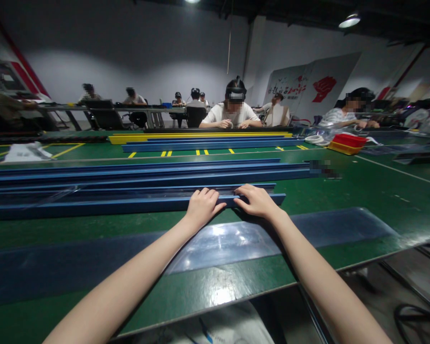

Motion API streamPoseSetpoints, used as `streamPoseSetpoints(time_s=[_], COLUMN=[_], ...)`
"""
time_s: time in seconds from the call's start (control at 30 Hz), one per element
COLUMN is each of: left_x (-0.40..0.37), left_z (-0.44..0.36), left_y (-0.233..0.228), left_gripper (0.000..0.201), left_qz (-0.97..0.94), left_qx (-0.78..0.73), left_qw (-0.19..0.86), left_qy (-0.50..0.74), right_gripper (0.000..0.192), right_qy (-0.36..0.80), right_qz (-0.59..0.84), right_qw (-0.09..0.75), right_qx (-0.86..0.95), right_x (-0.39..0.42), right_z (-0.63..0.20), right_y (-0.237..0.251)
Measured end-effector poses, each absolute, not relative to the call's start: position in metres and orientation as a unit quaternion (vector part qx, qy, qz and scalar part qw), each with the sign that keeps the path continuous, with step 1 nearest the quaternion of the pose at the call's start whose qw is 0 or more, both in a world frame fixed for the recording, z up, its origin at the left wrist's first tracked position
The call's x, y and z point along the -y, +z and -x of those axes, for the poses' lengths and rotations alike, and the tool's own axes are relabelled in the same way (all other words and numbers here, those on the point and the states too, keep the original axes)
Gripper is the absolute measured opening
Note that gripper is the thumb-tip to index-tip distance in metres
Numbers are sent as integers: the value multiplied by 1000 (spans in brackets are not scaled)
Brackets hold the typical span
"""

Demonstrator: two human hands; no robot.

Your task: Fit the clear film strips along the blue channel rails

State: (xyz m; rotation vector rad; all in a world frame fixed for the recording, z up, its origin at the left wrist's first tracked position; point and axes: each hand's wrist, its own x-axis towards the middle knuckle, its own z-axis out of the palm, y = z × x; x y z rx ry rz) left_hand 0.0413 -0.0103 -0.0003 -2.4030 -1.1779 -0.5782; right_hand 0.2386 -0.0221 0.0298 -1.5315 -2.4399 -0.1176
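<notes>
My left hand [202, 208] grips the near wall of a long blue channel strip [111, 205], fingers over the edge and thumb on the side facing me. Close to the strip's right end, my right hand [256, 201] holds the same wall, its fingertips inside the channel. The two thumbs point toward each other with a small gap between them. Some clear film shows inside the channel at the left. Under my forearms a long clear plastic sheet [329, 227] lies flat on the green table [390, 191].
More blue strips [200, 172] lie just behind, parallel to the held one. Farther back are yellow strips [200, 137], a red and yellow bin [347, 142], a coil of white cord [316, 140] and white plastic bags [26, 152]. A person [232, 112] sits opposite.
</notes>
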Motion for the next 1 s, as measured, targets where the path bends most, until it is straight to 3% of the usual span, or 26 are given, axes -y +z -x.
streamPoseSetpoints(time_s=[1.0], left_x=[12], left_z=[-42], left_y=[-1], left_gripper=[40], left_qz=[832], left_qx=[461], left_qw=[220], left_qy=[-215], right_gripper=[28], right_qy=[-55], right_qz=[508], right_qw=[144], right_qx=[847], right_x=[20], right_z=[-241], right_y=[26])
